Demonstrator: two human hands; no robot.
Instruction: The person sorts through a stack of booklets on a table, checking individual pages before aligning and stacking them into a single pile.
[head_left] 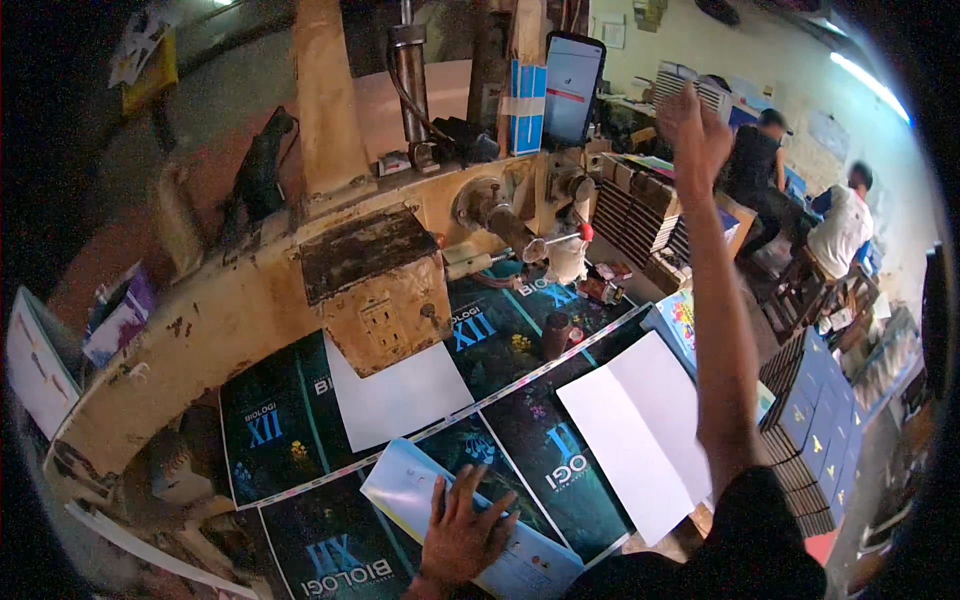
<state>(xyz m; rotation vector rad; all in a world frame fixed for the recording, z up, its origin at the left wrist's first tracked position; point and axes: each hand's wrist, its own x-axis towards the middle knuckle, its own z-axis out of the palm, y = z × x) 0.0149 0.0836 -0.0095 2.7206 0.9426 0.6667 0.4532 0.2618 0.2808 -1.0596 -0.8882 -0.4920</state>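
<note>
My left hand lies with its fingers spread on a light blue printed cover near the front of the table. Underneath are large dark printed cover sheets with blue and white lettering. Raised high at the right is my right hand, beside a stack of books; its fingers are blurred and look partly curled, and I cannot tell whether they hold anything. A blank white folded sheet lies to the left of my right forearm. Another white sheet lies partly beneath the machine's box-shaped head.
A worn cream machine spans the far side, with a phone propped on it. A small dark cup-like object stands on the sheets. Book stacks rise at the right. Two people sit farther back.
</note>
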